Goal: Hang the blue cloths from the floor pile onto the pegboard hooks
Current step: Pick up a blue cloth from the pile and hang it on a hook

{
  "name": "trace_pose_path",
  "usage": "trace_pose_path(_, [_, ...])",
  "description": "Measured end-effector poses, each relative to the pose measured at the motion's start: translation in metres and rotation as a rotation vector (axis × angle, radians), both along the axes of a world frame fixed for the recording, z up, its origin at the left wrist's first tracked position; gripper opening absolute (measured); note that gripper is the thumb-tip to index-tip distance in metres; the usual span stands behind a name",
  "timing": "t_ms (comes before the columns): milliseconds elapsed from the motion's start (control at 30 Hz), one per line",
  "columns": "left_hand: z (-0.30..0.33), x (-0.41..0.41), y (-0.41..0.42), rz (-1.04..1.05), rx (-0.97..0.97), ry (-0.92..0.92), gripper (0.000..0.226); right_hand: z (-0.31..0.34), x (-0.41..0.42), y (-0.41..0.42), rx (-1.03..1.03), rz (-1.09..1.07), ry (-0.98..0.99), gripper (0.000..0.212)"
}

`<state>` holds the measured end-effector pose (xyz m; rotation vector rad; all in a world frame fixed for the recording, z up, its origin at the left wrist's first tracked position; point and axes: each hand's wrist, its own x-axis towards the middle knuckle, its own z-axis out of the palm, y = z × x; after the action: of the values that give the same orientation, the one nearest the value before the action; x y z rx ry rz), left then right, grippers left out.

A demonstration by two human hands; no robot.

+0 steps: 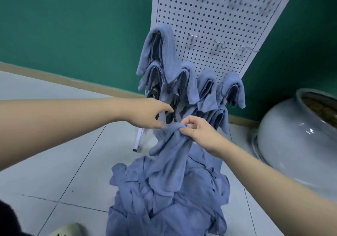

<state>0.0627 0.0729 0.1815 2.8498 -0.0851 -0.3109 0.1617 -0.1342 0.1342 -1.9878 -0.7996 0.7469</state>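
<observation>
A big pile of blue cloths (167, 199) lies on the floor (54, 162). The right hand (198, 131) pinches one cloth (169, 144) pulled up from it. The left hand (147, 113) touches that cloth too, its grip loose and wide. Behind, more cloths (164, 53) hang on the pegboard (209, 25).

No readable text, label, brand, number or sign anywhere in view.
</observation>
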Motion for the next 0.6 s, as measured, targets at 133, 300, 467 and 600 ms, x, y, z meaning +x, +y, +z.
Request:
trace_pose_path(133, [0.017, -0.014, -0.013, 0.053, -0.261, -0.127, 0.071, 0.067, -0.015, -0.010, 0.198, 0.085, 0.001, 0.009])
trace_pose_path(300, [0.032, -0.029, -0.022, 0.129, -0.374, -0.240, 0.016, 0.110, -0.029, -0.026, 0.376, 0.059, 0.028, 0.009])
trace_pose_path(467, [0.053, -0.046, -0.025, 0.174, -0.509, -0.301, 0.016, 0.101, -0.028, -0.029, 0.487, -0.230, 0.051, 0.008])
trace_pose_path(600, [0.064, -0.052, -0.031, 0.206, -0.548, -0.414, 0.016, 0.096, -0.026, -0.034, 0.396, -0.085, 0.110, 0.039])
